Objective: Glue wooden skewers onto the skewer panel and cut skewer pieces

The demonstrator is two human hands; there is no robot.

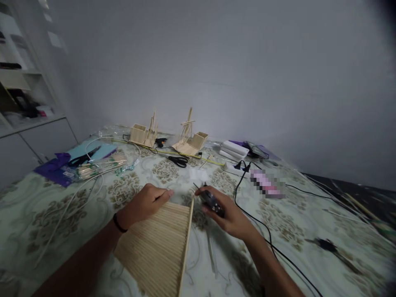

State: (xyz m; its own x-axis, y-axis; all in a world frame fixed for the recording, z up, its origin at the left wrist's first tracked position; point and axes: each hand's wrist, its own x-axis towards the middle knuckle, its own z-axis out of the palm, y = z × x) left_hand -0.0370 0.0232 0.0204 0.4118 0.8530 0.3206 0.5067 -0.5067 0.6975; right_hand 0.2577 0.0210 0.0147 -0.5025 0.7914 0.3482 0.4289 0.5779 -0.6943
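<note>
A flat panel of glued wooden sticks (154,247) lies on the patterned cloth in front of me. My left hand (145,203) rests on its far edge, fingers curled down against the wood. My right hand (227,213) is closed around a dark glue gun (212,201), whose tip sits at the panel's upper right corner, beside a stick that runs along the panel's right edge (186,243). A black cable (247,214) trails from the gun across the table.
Two small stick models (144,134) (190,142) stand at the back, with black scissors (178,161) in front of them. A bag of sticks (102,165) and purple and blue sheets (58,167) lie left. White boxes (233,149) and a power strip sit right.
</note>
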